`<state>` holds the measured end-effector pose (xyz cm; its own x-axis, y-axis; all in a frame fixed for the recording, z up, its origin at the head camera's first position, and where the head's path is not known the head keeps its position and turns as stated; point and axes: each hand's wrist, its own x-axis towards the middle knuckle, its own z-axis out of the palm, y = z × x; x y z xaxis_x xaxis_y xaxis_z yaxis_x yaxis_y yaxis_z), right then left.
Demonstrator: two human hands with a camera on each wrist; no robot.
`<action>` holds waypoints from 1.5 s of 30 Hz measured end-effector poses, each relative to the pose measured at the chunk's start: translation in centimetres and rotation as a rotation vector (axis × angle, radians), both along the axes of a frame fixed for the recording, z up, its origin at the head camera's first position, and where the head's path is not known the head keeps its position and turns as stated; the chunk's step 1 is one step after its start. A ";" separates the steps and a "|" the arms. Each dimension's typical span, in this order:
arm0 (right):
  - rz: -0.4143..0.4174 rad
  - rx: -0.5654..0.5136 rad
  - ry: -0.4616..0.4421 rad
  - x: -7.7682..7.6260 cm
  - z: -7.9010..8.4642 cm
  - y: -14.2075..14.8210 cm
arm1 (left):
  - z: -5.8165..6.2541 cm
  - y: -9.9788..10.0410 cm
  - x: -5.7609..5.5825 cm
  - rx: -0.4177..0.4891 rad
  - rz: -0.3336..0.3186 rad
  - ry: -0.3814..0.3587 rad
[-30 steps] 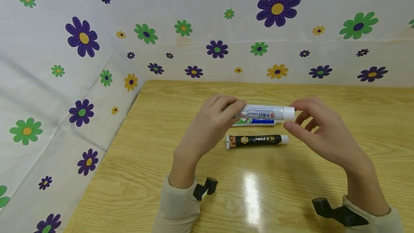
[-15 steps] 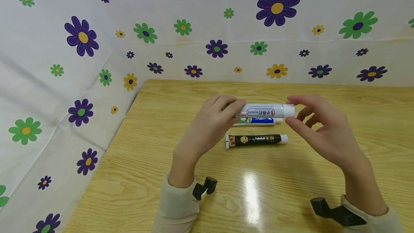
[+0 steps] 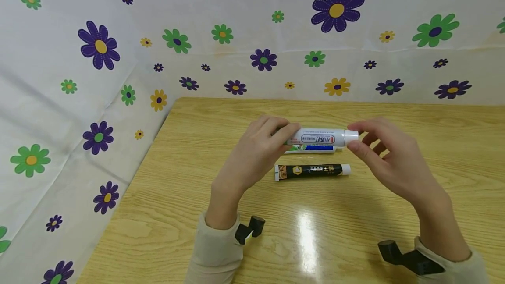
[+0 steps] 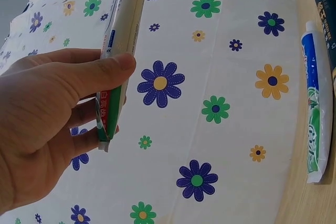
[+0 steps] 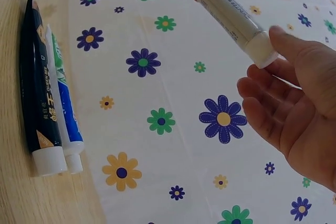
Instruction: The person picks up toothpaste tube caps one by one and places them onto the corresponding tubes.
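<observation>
My left hand (image 3: pixel 258 152) grips a white toothpaste tube (image 3: pixel 317 136) near its green crimped end, the thumb across it in the left wrist view. The tube is held level above the table, its white cap (image 3: pixel 351 136) pointing right. With thumb and index finger my right hand (image 3: pixel 398 161) pinches that cap; the other fingers stay bent beneath, holding nothing. Just below the held tube in the head view, a blue, green and white toothpaste tube (image 3: pixel 320 148) lies partly hidden behind it. Nearer to me a black toothpaste tube (image 3: pixel 313 171) with a white cap lies on the table.
The wood-grain table (image 3: pixel 165 231) reaches back to a white cloth (image 3: pixel 236 21) printed with purple, green and yellow flowers, which also stands along the left side. A black wrist mount (image 3: pixel 410 260) sits on the right sleeve.
My right thumb and index finger have moved slightly left and closed on the cap of the white tube. The left hand and the two lying tubes have stayed in place.
</observation>
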<state>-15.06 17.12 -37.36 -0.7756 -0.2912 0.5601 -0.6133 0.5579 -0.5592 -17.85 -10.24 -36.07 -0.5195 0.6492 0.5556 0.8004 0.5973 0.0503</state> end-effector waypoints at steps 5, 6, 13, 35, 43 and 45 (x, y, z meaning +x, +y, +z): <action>0.006 0.023 -0.019 0.1 0.1 0.0 | 0.1 -0.1 0.1 0.019 -0.011 -0.022; 0.007 0.031 -0.018 0.1 0.1 0.0 | 0.1 -0.2 0.1 0.024 -0.013 -0.028; -0.001 0.063 0.008 0.2 0.1 -0.1 | 0.1 -0.4 0.2 0.025 -0.004 -0.049; -0.040 0.029 0.218 -1.1 -1.7 -1.4 | 0.1 -0.5 0.1 0.088 0.068 -0.045; -0.037 -0.071 0.337 -1.6 -2.1 -1.9 | -0.3 -1.0 -0.1 0.231 0.217 -0.397; -0.032 -0.057 0.325 -1.6 -2.1 -1.8 | -0.3 -1.3 -0.2 0.304 0.166 -0.505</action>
<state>-16.67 15.30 -39.47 -0.5614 -0.2308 0.7947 -0.7478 0.5528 -0.3677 -18.08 -11.58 -36.40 -0.8475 0.3881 0.3620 0.5307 0.6114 0.5870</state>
